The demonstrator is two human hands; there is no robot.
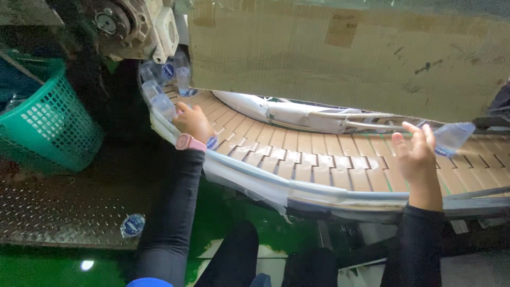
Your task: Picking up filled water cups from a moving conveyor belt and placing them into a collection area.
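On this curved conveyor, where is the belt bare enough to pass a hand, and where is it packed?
Bare: the belt between the left hand and the right hand, bordered by the wrapped inner rail and the outer rail. Crowded: the bottles bunched beyond the left hand. The right hand touches one bottle.

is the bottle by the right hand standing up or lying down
Lying down. The clear bottle rests on its side across the tan conveyor belt, just past the fingertips of the open right hand.

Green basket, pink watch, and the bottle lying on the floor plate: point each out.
green basket (50,125), head view, on its mesh side wall
pink watch (189,142), head view, on its band
bottle (132,225), head view, on its label
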